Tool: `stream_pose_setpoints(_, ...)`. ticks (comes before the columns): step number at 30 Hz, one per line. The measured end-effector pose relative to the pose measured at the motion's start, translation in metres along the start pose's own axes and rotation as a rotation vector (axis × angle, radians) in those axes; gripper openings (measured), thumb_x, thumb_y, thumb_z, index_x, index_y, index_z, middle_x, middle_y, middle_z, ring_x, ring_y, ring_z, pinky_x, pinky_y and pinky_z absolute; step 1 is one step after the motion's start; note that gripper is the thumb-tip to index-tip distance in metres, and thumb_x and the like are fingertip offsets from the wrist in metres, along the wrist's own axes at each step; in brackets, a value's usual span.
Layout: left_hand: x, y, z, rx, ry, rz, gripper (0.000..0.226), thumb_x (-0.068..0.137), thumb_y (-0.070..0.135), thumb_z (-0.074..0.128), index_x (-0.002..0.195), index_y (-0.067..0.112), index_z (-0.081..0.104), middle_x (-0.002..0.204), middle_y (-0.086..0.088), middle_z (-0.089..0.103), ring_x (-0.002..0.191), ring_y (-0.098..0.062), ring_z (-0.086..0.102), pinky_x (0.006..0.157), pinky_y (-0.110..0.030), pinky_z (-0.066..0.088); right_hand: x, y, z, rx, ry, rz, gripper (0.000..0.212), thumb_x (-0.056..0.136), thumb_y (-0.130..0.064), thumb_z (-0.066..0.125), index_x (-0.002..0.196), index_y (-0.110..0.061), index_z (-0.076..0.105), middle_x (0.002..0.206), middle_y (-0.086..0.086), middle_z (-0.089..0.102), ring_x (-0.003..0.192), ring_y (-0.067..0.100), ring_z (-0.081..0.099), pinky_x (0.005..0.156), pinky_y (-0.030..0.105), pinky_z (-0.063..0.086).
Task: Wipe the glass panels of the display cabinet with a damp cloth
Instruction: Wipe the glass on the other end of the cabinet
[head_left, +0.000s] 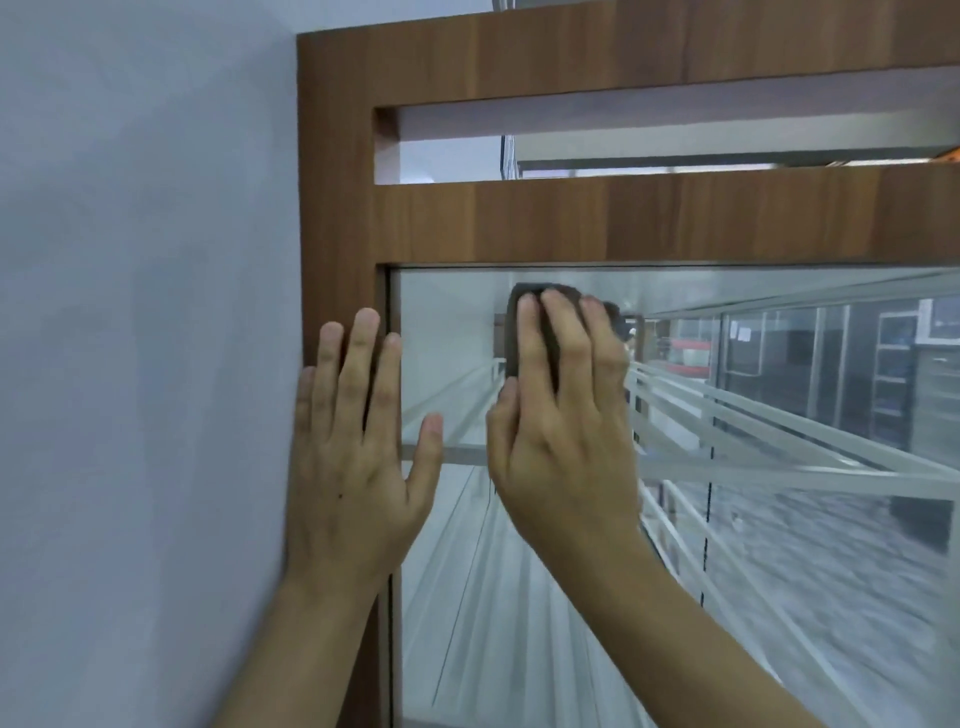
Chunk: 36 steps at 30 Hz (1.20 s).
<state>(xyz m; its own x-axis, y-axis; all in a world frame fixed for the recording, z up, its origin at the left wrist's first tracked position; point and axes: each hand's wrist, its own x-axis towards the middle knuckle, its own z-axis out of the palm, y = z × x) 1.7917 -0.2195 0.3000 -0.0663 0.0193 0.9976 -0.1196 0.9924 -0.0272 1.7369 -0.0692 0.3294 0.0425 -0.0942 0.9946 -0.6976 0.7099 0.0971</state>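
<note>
A large glass panel (779, 545) is set in a brown wooden cabinet frame (571, 223). My right hand (566, 431) presses a dark folded cloth (519, 332) flat against the glass near the panel's upper left corner, fingers extended over the cloth. My left hand (353, 457) lies flat with straight, spread fingers on the frame's left upright, its thumb reaching over the edge of the glass.
A plain grey wall (145, 338) runs along the left of the cabinet. Above the glass the frame has a long horizontal opening (649, 140). White shelf rails (779, 441) and dark cabinets (893, 364) show through or reflect in the glass.
</note>
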Motion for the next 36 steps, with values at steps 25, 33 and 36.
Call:
stream_pose_setpoints(25, 0.000, -0.001, 0.002, -0.065, 0.003, -0.008, 0.060, 0.105, 0.029, 0.042, 0.158, 0.003, 0.031, 0.170, -0.012, 0.018, 0.159, -0.028, 0.009, 0.129, -0.045, 0.010, -0.017, -0.009, 0.009, -0.034, -0.097, -0.159, 0.054, 0.106, -0.021, 0.033, 0.156, 0.001, 0.036, 0.161, 0.018, 0.035, 0.153, 0.035, 0.023, 0.126, 0.050, 0.021)
stream_pose_setpoints(33, -0.005, 0.000, 0.003, -0.274, 0.084, -0.065, 0.053, 0.102, 0.005, 0.038, 0.154, -0.003, 0.034, 0.165, -0.014, 0.030, 0.157, -0.027, 0.020, 0.125, -0.054, 0.025, 0.015, -0.008, 0.009, -0.006, -0.057, -0.127, 0.055, 0.102, -0.019, 0.042, 0.153, 0.001, 0.040, 0.156, 0.018, 0.042, 0.149, 0.034, 0.033, 0.121, 0.050, 0.030)
stream_pose_setpoints(36, -0.007, -0.003, 0.002, -0.293, 0.078, -0.041, 0.052, 0.103, 0.005, 0.036, 0.154, -0.003, 0.033, 0.165, -0.016, 0.030, 0.157, -0.028, 0.020, 0.125, -0.054, 0.025, 0.005, -0.023, 0.017, -0.015, -0.118, -0.166, 0.057, 0.102, -0.020, 0.042, 0.156, 0.000, 0.036, 0.160, 0.018, 0.037, 0.152, 0.034, 0.026, 0.126, 0.047, 0.021)
